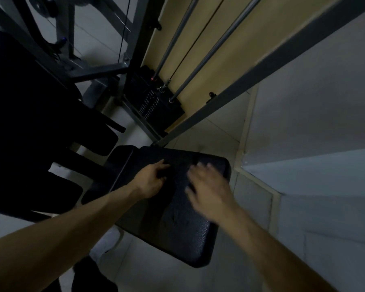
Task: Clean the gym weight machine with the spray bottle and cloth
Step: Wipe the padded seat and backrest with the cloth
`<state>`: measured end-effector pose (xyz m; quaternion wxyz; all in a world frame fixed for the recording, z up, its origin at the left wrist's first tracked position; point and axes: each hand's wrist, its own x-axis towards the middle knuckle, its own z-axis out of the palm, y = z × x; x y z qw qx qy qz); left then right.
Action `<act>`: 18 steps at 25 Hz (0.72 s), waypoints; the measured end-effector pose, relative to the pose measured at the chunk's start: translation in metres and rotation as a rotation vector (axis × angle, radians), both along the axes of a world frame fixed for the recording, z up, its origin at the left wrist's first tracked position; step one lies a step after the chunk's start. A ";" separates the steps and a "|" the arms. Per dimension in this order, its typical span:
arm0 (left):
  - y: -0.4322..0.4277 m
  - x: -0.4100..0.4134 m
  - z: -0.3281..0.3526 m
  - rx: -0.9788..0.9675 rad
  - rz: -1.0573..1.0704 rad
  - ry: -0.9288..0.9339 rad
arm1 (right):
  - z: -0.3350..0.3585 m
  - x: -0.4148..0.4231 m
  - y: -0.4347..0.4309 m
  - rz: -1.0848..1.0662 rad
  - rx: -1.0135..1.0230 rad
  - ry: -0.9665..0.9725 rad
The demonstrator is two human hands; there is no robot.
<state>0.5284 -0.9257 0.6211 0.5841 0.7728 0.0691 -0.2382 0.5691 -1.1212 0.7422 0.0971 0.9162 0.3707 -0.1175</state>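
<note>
Both hands over wt-machine seat pad (188, 234), lower centre.
L hand (151, 181) fingers curled, can't tell if gripping anything; R hand (208, 191) blurred, fingers spread over pad; weight stack (154, 104) behind.

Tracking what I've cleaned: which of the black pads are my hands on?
The textured pad at lower centre: left hand and right hand are both over it. The darker pads to the left have no hand on them.
</note>
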 end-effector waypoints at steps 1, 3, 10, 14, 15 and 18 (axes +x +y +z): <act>0.006 0.000 -0.005 0.032 0.001 0.037 | 0.001 -0.033 -0.001 0.066 0.000 0.081; 0.016 0.003 -0.015 0.081 -0.023 0.088 | -0.002 -0.070 -0.009 0.220 -0.038 0.173; 0.022 -0.008 -0.043 0.079 -0.190 0.243 | -0.026 0.067 0.010 -0.077 -0.085 -0.104; 0.025 -0.011 -0.057 0.044 -0.208 0.212 | -0.046 -0.010 0.020 0.028 -0.119 -0.101; 0.027 -0.011 -0.057 0.050 -0.218 0.205 | -0.047 -0.044 0.019 0.122 -0.111 -0.022; 0.026 -0.013 -0.064 0.056 -0.255 0.182 | -0.037 -0.066 0.013 0.288 -0.132 0.141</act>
